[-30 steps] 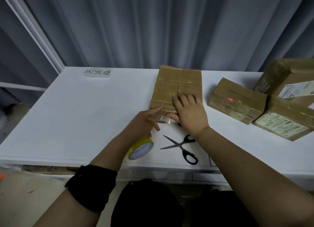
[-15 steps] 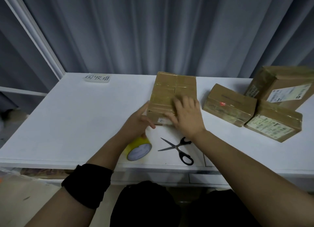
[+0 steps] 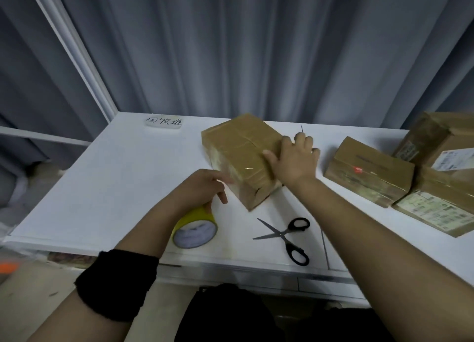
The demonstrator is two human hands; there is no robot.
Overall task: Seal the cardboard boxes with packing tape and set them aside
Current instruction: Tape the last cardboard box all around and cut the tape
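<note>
The taped box (image 3: 238, 152) lies askew on the tabletop (image 3: 115, 182). The right hand (image 3: 295, 159) grips its right side, thumb on top, fingers curled over the far edge. The left hand (image 3: 200, 188) hangs loosely curled, holding nothing, above the tape roll (image 3: 195, 231). Sealing looks done. Setting aside seems in hand, which likely calls for a firm lift toward the other boxes (image 3: 369, 172).

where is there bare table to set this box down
The widest bare patch of table is on the left, between the label, the front edge and the taped box in the right hand. Crowded: the box pile at right, and tape roll and scissors in front.
</note>
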